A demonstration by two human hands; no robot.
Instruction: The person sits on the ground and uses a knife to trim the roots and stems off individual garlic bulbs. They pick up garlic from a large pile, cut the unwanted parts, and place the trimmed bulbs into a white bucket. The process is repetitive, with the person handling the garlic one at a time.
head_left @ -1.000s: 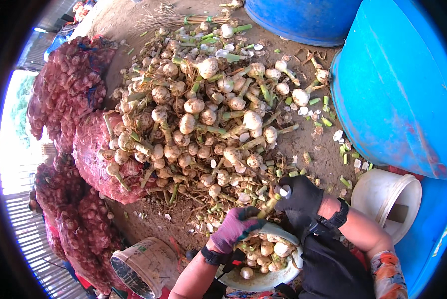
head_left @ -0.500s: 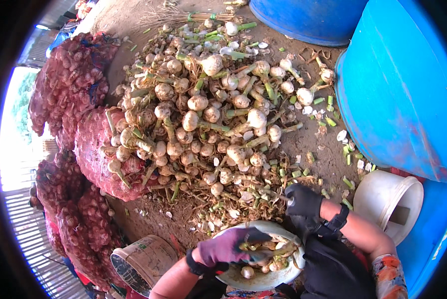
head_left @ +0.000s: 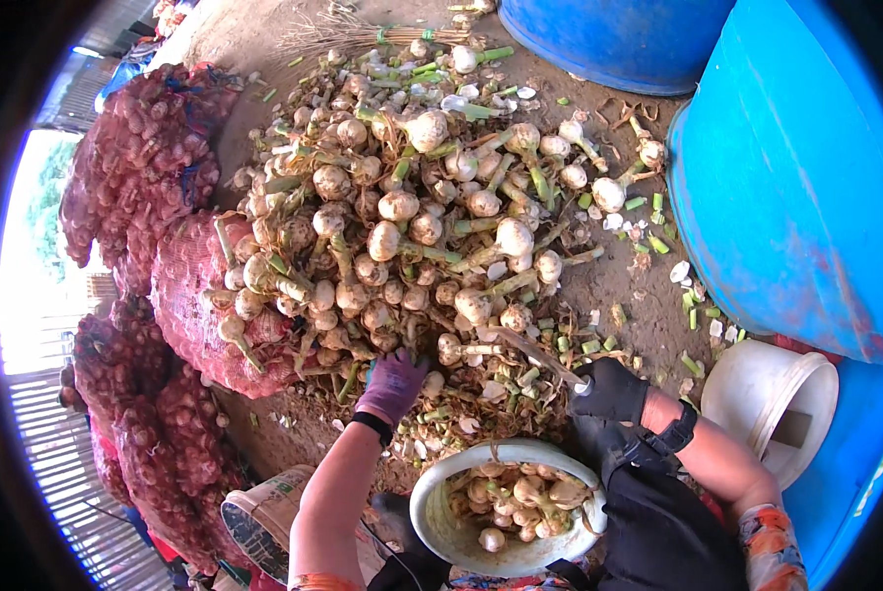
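A purple glove covers my left hand, which reaches into the near edge of a heap of garlic bulbs with stalks. Its fingers look apart, with their tips partly hidden among the bulbs, and one bulb lies beside the thumb. My right hand, black-gloved, is closed round a knife whose blade points up and left over the stalks and peelings. Between my legs stands a pale basin holding several garlic bulbs.
Red mesh sacks full of bulbs line the left side. A worn bucket leans at lower left, and a white bucket lies tipped at right. Large blue tubs stand beyond it. A twig broom lies at the back.
My left hand has left the basin and moved up to the heap, uncovering the bulbs in the basin. The knife blade now shows clearly; my right hand has shifted only slightly.
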